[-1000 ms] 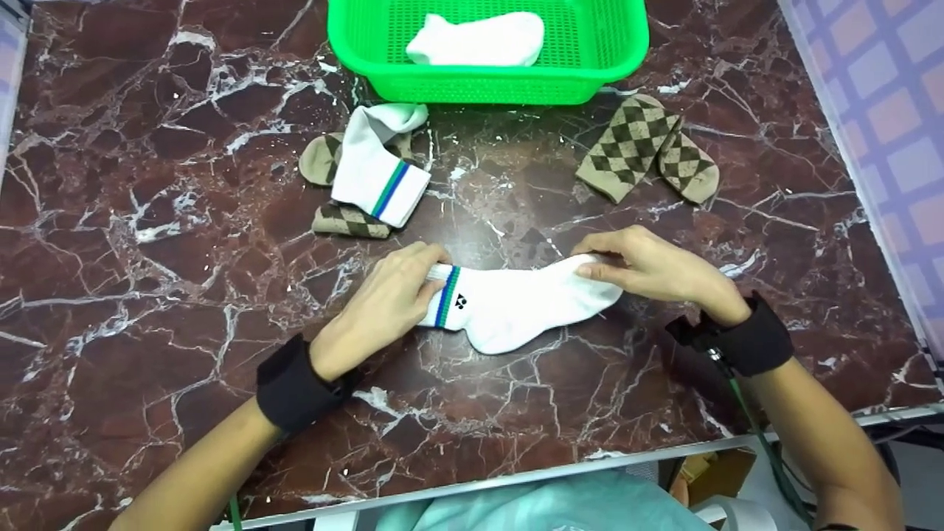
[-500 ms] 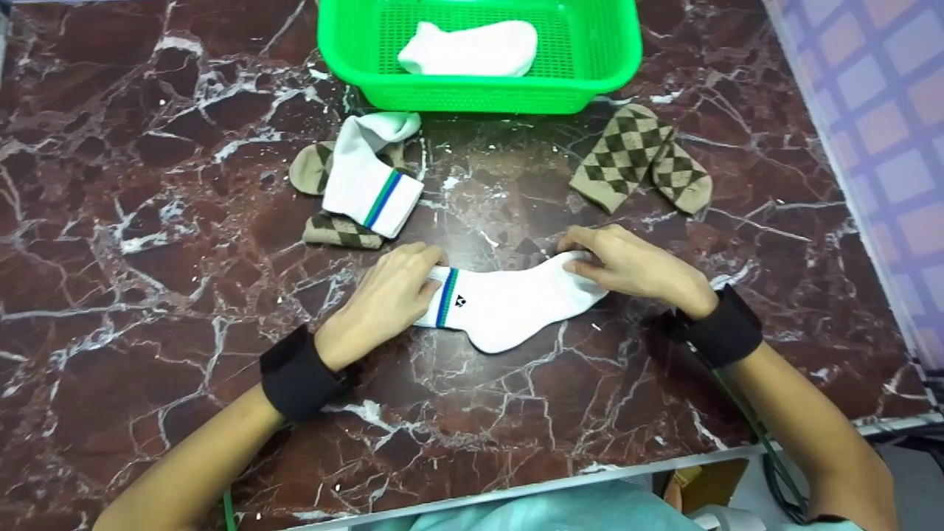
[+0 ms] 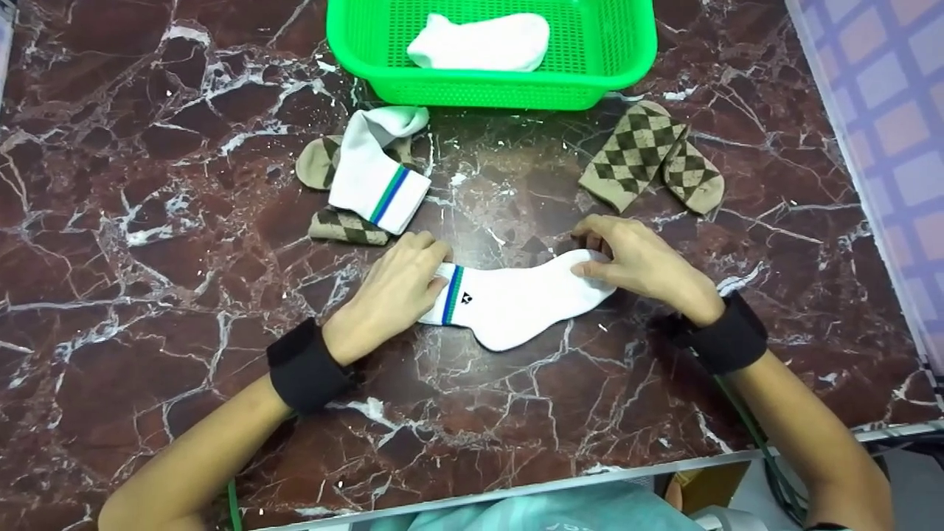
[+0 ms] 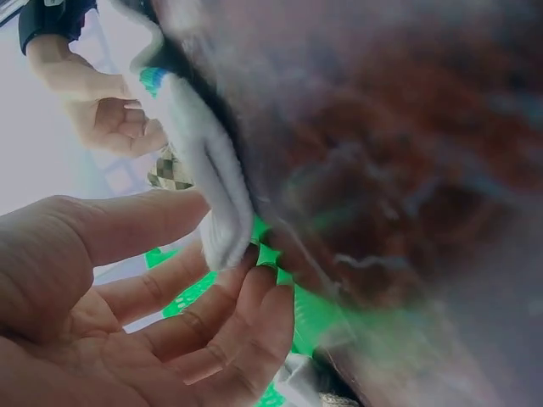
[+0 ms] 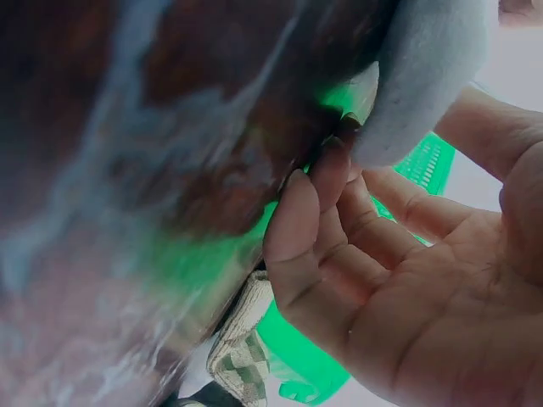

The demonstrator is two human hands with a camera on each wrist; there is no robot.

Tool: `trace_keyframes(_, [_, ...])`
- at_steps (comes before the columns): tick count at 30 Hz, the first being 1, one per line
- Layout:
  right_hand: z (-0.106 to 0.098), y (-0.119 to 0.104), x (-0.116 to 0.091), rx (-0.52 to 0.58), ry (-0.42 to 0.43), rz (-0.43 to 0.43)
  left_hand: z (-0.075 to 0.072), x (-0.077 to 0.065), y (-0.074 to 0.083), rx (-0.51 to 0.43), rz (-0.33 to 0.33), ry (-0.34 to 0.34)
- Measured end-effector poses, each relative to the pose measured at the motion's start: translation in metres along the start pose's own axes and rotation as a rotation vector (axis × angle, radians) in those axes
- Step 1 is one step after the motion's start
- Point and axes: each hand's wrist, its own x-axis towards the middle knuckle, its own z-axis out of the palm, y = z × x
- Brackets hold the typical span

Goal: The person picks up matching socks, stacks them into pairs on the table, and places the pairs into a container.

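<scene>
A white sock (image 3: 516, 302) with a blue-and-green striped cuff and small dark logo lies flat, cuff left and toe right. My left hand (image 3: 391, 295) pinches its cuff; in the left wrist view the cuff edge (image 4: 222, 229) sits between thumb and fingers. At the toe, my right hand (image 3: 649, 262) rests its thumb on the fabric, its bent fingers beyond the far edge. The right wrist view has the toe (image 5: 424, 76) beside the thumb, the fingers near the tabletop. A similar striped white sock (image 3: 369, 173) lies over a brown argyle sock (image 3: 346, 227).
A green plastic basket (image 3: 487, 92) stands at the back with a white sock (image 3: 487, 43) in it. Another argyle sock (image 3: 634, 158) lies folded at right on the dark marbled tabletop (image 3: 184, 310). A checked panel (image 3: 877, 110) borders the right side.
The right fingers have lifted off the toe's far edge, while the thumb stays on it. The left hand keeps its hold on the cuff. The head view has shifted slightly.
</scene>
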Motion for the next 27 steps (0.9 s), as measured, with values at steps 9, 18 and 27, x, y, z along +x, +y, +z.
trace_keyframes(9, [-0.002, 0.000, -0.016, 0.040, 0.030, -0.081, -0.012, 0.025, -0.008, 0.162, -0.149, 0.171])
trace_keyframes(18, [-0.004, 0.002, -0.032, 0.035, 0.068, -0.095, -0.006, 0.051, -0.026, 0.455, -0.322, 0.191])
trace_keyframes(27, [-0.003, 0.002, -0.044, 0.040, 0.114, -0.078, -0.007, 0.058, -0.029, 0.434, -0.284, 0.240])
